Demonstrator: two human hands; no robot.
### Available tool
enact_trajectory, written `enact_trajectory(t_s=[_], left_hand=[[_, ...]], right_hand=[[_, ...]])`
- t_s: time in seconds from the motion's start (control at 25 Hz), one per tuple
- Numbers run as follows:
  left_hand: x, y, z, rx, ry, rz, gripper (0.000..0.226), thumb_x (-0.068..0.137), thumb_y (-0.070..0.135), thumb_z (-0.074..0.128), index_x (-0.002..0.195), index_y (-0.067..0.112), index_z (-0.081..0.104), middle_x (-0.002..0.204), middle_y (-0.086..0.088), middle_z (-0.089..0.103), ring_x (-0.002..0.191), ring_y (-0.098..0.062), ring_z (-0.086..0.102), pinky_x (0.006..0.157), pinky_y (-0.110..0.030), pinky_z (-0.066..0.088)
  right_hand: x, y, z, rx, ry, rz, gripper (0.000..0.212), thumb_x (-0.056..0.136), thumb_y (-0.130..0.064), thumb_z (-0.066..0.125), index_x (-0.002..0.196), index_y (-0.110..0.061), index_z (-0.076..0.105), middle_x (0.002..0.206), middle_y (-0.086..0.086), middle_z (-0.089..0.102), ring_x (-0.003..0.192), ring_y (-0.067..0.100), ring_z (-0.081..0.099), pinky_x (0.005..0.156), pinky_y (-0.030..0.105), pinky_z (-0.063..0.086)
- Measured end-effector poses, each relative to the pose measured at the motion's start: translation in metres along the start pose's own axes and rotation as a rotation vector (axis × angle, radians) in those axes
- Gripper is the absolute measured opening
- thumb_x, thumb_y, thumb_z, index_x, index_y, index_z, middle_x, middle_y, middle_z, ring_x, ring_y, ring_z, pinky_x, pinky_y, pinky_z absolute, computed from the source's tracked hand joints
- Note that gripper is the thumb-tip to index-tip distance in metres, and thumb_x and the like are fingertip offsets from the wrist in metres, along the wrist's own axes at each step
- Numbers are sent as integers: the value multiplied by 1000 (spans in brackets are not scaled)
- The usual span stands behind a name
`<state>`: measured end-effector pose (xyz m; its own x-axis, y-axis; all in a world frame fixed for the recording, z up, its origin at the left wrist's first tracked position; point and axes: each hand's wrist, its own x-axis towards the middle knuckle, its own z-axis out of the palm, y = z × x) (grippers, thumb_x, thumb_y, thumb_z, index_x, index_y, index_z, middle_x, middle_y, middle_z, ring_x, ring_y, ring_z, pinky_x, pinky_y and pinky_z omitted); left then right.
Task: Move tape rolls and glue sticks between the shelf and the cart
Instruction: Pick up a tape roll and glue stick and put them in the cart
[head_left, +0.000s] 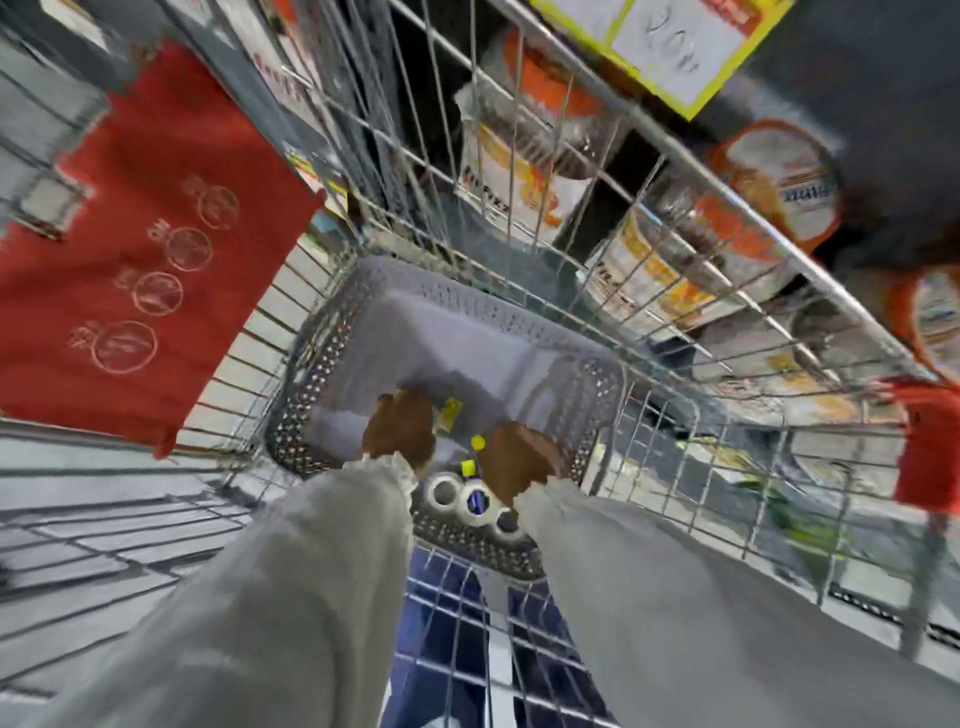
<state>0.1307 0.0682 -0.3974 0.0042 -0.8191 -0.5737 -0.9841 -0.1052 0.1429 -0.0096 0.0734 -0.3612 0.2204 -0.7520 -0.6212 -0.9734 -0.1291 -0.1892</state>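
I look down into a wire cart (524, 218) that holds a grey perforated plastic basket (332, 343). Three white tape rolls (470, 500) lie side by side at the basket's near end. Small yellow-capped glue sticks (474, 453) lie just beyond them, between my hands. My left hand (397, 428) reaches into the basket with fingers curled beside a yellow-labelled item (449, 413); whether it grips that item is unclear. My right hand (522, 457) is down in the basket's near right corner, fingers hidden. Both arms wear pale grey sleeves. The frame is blurred.
A red child-seat flap (150, 260) with white pictograms hangs at the cart's left. Shelves (670, 291) with orange and white packaged goods stand beyond the cart's right wall. A yellow price sign (665, 47) hangs at the top. A red cart part (930, 447) sits at the right edge.
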Motion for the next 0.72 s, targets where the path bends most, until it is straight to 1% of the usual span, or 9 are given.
enact_trajectory(t_s=[0.12,0.24,0.4,0.48,0.52,0.56,0.6,0.64,0.72], left_hand=[[-5,-5,-8,-69,12,6,48,81,15,57,127,6,46,131,-17,50,122,-33,46,102,-39,39],[-20,-7,-38,-82,34,2,54,75,22,64,125,12,47,127,-14,52,119,-31,50,100,-38,43],[-58,-1,-99,-82,160,121,58,75,36,62,129,19,48,130,-6,51,121,-28,50,98,-35,44],[-78,7,-135,-58,323,299,56,69,41,62,121,18,59,120,-4,59,110,-27,60,87,-31,52],[-86,9,-147,-63,372,394,55,61,44,60,109,18,67,107,-4,66,97,-26,68,76,-29,56],[-93,15,-164,-35,428,473,53,57,47,55,98,18,72,95,-4,70,85,-24,71,67,-27,58],[-102,23,-183,7,516,536,52,57,49,50,93,19,73,89,-3,72,80,-23,70,64,-25,56],[-108,35,-203,35,606,585,52,59,49,47,92,17,72,87,-4,72,83,-25,65,69,-28,53],[-109,55,-233,37,752,639,53,62,46,46,98,12,66,89,-11,71,89,-27,53,77,-32,40]], right_hand=[[-2,-5,-9,29,19,22,20,92,-15,51,103,-7,66,111,16,67,104,33,64,82,34,51],[-22,-12,-35,221,152,91,25,88,-24,54,104,-7,62,116,15,62,104,36,62,82,36,50],[-67,-22,-81,351,368,31,21,89,-24,53,104,-11,59,114,10,59,99,33,61,80,38,50],[-93,-27,-110,412,528,-36,18,85,-18,59,102,-15,65,108,5,66,89,29,67,75,34,56],[-103,-29,-120,394,625,-78,18,80,-19,66,97,-20,69,101,-1,71,80,24,70,66,28,58],[-116,-31,-139,396,651,-89,19,73,-26,70,92,-27,71,93,-7,74,71,15,72,58,20,58],[-130,-32,-158,384,684,-120,19,70,-34,68,89,-32,71,87,-13,73,69,5,71,56,12,55],[-141,-28,-179,340,764,-159,20,73,-37,62,91,-32,69,86,-13,73,72,1,68,62,11,52],[-149,-18,-211,318,905,-275,18,85,-30,50,100,-28,60,91,-4,70,85,7,61,75,16,46]])
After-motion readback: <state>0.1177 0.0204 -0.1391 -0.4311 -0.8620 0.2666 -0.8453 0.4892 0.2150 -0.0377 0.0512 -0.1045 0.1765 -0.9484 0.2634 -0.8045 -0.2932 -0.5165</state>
